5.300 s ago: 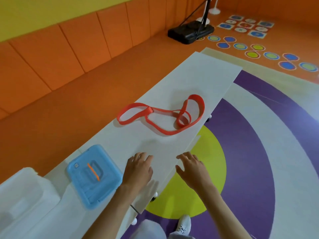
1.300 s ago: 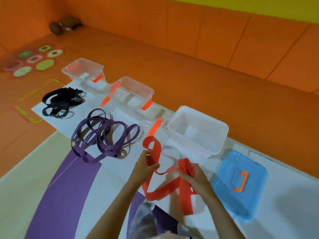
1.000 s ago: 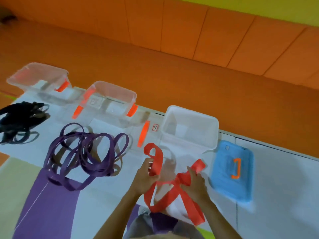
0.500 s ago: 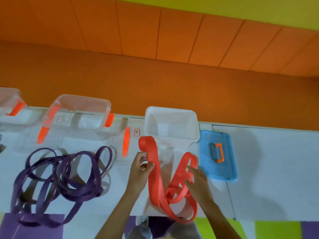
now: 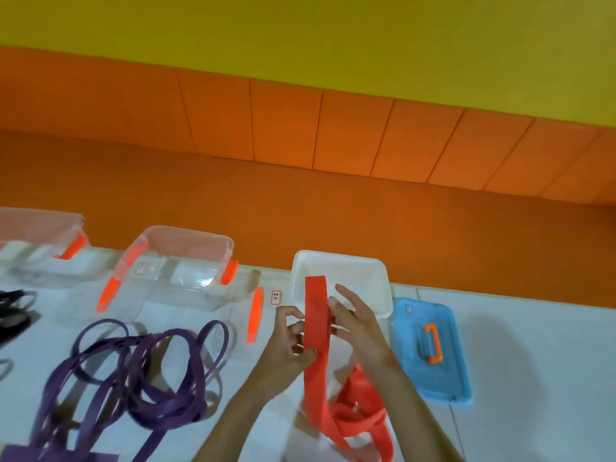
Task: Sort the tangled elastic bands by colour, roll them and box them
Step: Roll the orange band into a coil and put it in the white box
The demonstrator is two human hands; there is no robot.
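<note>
The person is working on the red band (image 5: pixel 316 331), and I think the rolling step is just starting. The left hand (image 5: pixel 286 341) is making a tight grip: its curled fingers are pinching the band's edge. The right hand (image 5: pixel 358 325) is touching the other edge with mostly straight fingers. Its thumb is hiding, so I cannot tell if that grip is closed.

The top of the band is standing up between the two hands, right in front of the white box (image 5: pixel 383 315). The rest is hanging down and lying in a loose, loopy pile on the white tabletop (image 5: pixel 533 378).

Next, I think the hands need to turn the top end over on itself and wind it round and round, while the pile is feeding up without knots.

The band is looking flat, wide, soft and stretchy. The white box is looking like smooth, hard plastic with round corners. The blue lid (image 5: pixel 430 378) beside it is wearing an orange handle. The purple bands (image 5: pixel 140 378) are lying in a floppy tangle to the left, in front of a see-through box (image 5: pixel 186 258).
</note>
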